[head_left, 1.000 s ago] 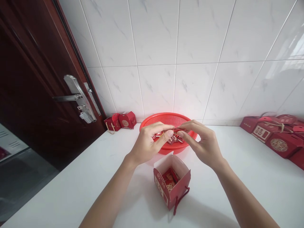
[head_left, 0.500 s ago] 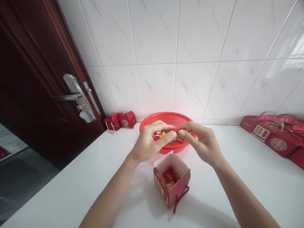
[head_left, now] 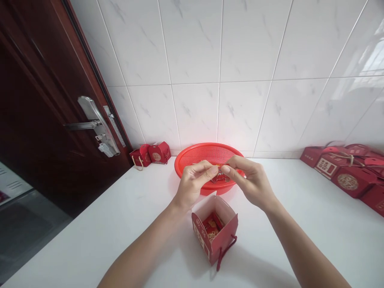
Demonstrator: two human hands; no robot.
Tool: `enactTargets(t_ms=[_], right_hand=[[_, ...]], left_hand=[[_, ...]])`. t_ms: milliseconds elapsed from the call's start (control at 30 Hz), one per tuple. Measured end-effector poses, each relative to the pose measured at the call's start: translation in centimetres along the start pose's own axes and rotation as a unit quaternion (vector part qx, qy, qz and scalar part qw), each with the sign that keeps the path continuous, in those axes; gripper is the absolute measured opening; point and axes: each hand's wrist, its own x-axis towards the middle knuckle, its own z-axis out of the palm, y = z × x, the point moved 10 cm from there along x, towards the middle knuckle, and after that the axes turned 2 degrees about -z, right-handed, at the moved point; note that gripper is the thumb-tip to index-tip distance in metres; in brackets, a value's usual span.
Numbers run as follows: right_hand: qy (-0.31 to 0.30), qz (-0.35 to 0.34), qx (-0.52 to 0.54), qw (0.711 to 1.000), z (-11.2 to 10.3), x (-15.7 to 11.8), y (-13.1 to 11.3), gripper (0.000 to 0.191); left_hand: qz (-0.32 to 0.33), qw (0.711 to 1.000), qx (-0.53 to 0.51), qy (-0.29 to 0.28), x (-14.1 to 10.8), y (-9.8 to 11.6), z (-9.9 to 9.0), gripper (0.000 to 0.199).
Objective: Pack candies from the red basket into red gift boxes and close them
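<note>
Over the red plastic basket (head_left: 180, 164), my left hand (head_left: 196, 180) and my right hand (head_left: 249, 178) are held close together, each in a pinch of thumb and fingers. Between the fingertips is a small red wrapped candy, mostly hidden by the fingers. More wrapped candies (head_left: 220, 176) lie in the basket behind and below the hands. Nearer to me stands a red gift box (head_left: 223, 242) with its top open, a dark red cord handle hanging at its side, and red-and-gold packets (head_left: 211, 227) inside.
Two small red boxes (head_left: 160, 153) stand at the back left by the wall. Several larger red boxes (head_left: 348, 180) sit at the right on the white table (head_left: 144, 228). A dark wooden door (head_left: 45, 80) with a metal handle is at the left.
Both hands have drawn slightly closer together and their fingers have shifted around the small candy. The whole view has moved a little; the gift box and basket stay put.
</note>
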Motion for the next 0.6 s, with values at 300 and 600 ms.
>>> enactTargets(t_ms=[300, 600], right_hand=[[-0.063, 0.046, 0.023, 0.997, 1.9, 0.0, 1.7, 0.05], [-0.118, 0.076, 0.069, 0.988, 3.1, -0.3, 2.1, 0.047]], left_hand=[[-0.027, 0.999, 0.034, 0.011, -1.9, -1.8, -1.5, 0.032], [-0.01, 0.995, 0.092, -0.042, -3.2, -2.4, -0.3, 0.042]])
